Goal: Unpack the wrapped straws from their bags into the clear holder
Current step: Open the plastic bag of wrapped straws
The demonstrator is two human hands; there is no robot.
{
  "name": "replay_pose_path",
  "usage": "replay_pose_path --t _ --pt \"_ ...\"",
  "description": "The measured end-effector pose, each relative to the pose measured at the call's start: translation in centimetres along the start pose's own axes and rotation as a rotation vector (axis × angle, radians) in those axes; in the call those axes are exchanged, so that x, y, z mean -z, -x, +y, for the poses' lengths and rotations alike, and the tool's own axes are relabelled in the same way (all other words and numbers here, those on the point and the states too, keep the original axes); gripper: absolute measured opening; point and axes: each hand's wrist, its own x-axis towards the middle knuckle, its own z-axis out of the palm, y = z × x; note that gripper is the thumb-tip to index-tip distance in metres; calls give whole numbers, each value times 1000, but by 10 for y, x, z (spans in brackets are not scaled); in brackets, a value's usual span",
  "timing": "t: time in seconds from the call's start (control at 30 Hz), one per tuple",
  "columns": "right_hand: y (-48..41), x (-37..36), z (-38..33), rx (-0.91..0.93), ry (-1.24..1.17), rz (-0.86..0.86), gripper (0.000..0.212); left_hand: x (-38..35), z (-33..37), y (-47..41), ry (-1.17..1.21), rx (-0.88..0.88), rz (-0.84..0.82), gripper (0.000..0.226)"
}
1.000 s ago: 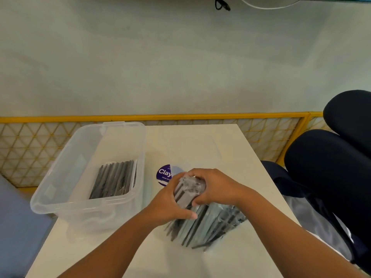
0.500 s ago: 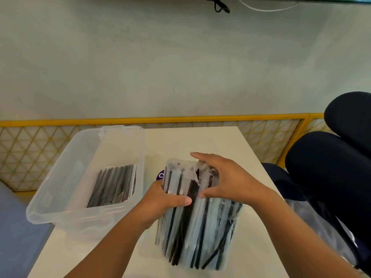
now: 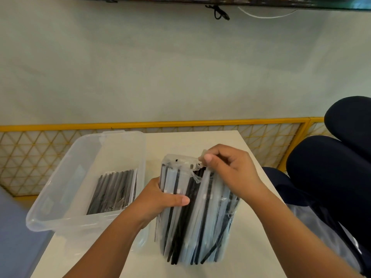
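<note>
One bundle of straws lies in your clear holder; your left hand grips the full bag, right hand pinches its torn top. I'd say most unpacking remains.

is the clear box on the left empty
No, a bundle of black straws lies flat on the bottom of the clear box.

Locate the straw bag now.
Head view, centre: straw bag upright over white table, left hand gripping its side, right hand pinching its top; clear holder to its left.
</note>
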Motion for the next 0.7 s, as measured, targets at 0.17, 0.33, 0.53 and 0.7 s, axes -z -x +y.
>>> replay_pose_path --t 0.17,0.33,0.53,0.7 --pt "-21 9 -16 -340 -179 -53 23 5 3 4 -35 -58 -46 62" --pt "-29 10 -17 -488 -57 -101 18 5 7 8 -56 -67 -64 64" --pt "-24 21 -8 -509 103 -35 19 9 6 6 69 -71 -54 65" --pt "-4 29 -11 -229 118 173 22 13 6 5 211 -55 -49 65"
